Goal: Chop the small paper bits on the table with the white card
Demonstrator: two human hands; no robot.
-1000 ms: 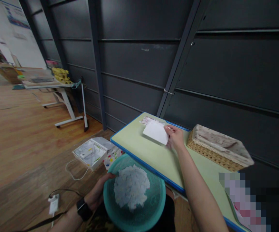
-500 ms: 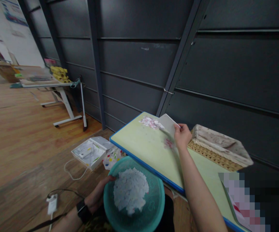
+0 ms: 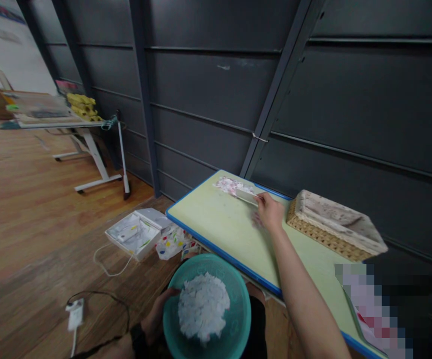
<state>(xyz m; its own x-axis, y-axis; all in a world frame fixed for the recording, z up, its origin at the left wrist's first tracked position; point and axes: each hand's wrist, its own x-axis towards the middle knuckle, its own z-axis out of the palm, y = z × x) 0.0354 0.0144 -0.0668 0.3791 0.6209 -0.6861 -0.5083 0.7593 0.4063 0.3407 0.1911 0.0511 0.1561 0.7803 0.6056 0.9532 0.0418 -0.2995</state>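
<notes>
While the left hand (image 3: 159,310) grips the basin (image 3: 241,319) by its rim, the right hand (image 3: 271,212) pinches a card (image 3: 247,196) at the scraps (image 3: 225,185) just beyond it on the tabletop (image 3: 216,224). Gathering scraps seems the step in hand; the next move likely calls for a low, steady edge.

Basin (image 3: 240,324)'s down over the lap, scraps (image 3: 204,306) heaped inside, left hand (image 3: 157,314) on its left rim. Table (image 3: 208,212) is just past it and stretches off to the right, wall (image 3: 208,82) right behind. There's a pile of paper bits (image 3: 228,184) by the table's far corner, card (image 3: 246,196) just this side of it in the right hand (image 3: 271,213), basket (image 3: 323,236) on the tabletop to the right. Over left: box (image 3: 147,248) on the floor, plug (image 3: 76,314) nearer, second table (image 3: 57,121) way back.
</notes>
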